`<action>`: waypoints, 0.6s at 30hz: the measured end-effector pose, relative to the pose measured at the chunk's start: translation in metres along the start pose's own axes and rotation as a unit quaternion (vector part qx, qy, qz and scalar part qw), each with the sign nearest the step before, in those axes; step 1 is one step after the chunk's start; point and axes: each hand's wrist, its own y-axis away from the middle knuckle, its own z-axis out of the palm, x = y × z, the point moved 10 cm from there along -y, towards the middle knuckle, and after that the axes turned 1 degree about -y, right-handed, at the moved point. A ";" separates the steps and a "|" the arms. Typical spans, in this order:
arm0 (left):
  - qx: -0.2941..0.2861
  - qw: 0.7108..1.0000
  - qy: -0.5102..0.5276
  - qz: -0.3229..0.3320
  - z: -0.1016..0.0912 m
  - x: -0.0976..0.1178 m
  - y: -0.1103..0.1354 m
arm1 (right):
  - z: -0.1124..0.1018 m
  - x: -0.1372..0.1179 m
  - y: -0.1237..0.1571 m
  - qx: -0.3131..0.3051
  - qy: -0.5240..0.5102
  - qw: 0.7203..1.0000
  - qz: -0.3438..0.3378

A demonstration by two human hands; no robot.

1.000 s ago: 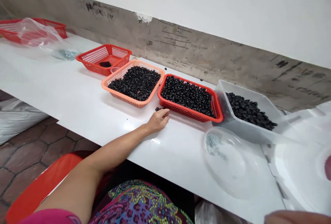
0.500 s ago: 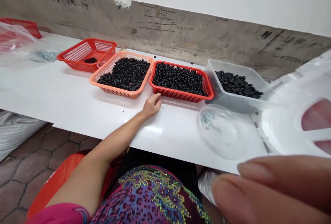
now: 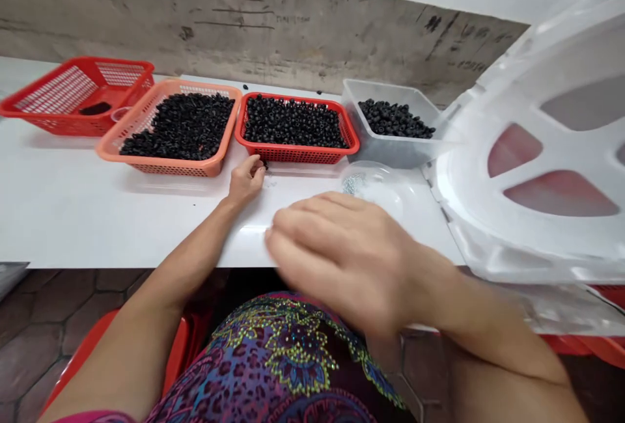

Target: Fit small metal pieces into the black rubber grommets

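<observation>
Black pieces (image 3: 265, 164) (too small to count) lay at my curled left hand (image 3: 247, 180); couldn't tell either grip, right hand (image 3: 336, 254) blurred. Two red baskets (image 3: 295, 154), one orange basket (image 3: 170, 166), one clear bin (image 3: 390, 152) stood beyond.

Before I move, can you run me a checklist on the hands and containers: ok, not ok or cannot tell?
1. Left hand just in front of the red basket next to the clear tub: ok.
2. Left grip closed on the dark bits beside it: cannot tell.
3. Right hand free of any item: cannot tell; it is blurred, fingers curled.
4. That red basket and the peach basket standing upright: ok.
5. Unblocked view of the round clear dish: not ok; the right hand covers part.
6. No loose pieces behind the baskets: not ok; at least two lie there.
</observation>
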 end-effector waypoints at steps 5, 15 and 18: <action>0.006 1.000 -0.006 0.003 0.001 0.002 0.000 | 0.033 0.084 0.019 -0.054 0.232 0.971 0.011; -0.018 0.999 0.016 -0.023 0.009 -0.004 0.003 | 0.029 0.187 0.129 0.007 0.272 0.950 0.152; -0.017 1.000 0.009 -0.019 0.008 -0.004 0.002 | 0.008 0.205 0.152 0.009 0.299 0.941 0.160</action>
